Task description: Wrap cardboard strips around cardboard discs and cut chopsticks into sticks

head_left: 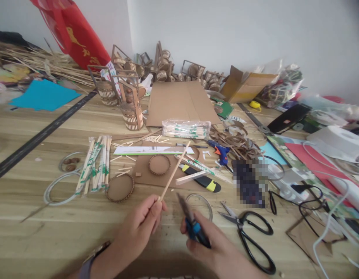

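My left hand [148, 217] is closed around the lower end of a wooden chopstick [175, 170], which slants up and to the right over the table. In my right hand [206, 240] is a tool with blue-and-black handles [198, 232] and a tapered dark metal tip, which looks like pliers. The tip points up and left, apart from the chopstick. Beyond the hands, two braided rings [120, 200] [159, 174] lie near a cardboard piece [141, 182]. A black-and-yellow utility knife [201, 179] lies beside wrapped chopsticks [202, 164]. Short cut sticks [124, 170] are scattered to the left.
Black-handled scissors [243, 224] lie open at right, near wire coils [201, 203]. A blue glue gun [221, 153] sits by brown strips [234, 137]. Wrapped chopstick bundles [99, 162] are at left. Small wooden buckets [132, 112] stand behind, with a cardboard sheet [182, 102].
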`<state>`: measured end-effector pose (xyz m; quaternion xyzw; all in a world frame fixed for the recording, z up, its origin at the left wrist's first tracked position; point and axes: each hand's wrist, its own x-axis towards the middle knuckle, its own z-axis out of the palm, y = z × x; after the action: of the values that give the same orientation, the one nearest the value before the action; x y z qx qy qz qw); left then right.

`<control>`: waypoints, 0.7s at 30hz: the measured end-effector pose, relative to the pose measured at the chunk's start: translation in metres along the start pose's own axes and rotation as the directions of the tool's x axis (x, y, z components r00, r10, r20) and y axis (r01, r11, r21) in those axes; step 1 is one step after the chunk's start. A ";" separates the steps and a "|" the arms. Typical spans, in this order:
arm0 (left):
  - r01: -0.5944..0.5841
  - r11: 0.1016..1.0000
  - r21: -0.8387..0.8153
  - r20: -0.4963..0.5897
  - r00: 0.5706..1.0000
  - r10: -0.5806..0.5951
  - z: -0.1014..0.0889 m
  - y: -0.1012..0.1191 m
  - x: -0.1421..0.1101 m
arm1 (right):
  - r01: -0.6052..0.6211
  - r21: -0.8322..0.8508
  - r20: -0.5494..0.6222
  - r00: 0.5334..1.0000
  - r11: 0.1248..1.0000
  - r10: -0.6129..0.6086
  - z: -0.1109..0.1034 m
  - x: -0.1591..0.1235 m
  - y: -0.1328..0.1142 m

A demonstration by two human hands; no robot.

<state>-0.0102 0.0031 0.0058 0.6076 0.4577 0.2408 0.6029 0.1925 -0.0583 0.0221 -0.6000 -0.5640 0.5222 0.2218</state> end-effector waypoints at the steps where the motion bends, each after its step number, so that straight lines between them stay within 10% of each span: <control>1: 0.006 1.000 0.015 -0.005 1.000 -0.006 -0.001 0.000 0.001 | 0.021 0.000 -0.058 0.998 1.000 -0.021 0.000 -0.001 0.003; 9: -0.118 0.909 0.399 0.052 0.993 0.106 0.006 -0.009 0.004 | 0.374 -0.445 -0.257 0.817 0.814 -0.516 0.003 0.014 -0.007; 21: -0.102 0.534 0.839 0.128 0.992 -0.011 0.009 -0.003 0.001 | 0.127 -0.767 -0.237 0.854 0.629 -0.462 0.021 0.039 0.001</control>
<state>-0.0032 -0.0010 0.0016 0.8476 0.4647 -0.0300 0.2544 0.1672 -0.0300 -0.0014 -0.6301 -0.7559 0.0704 0.1633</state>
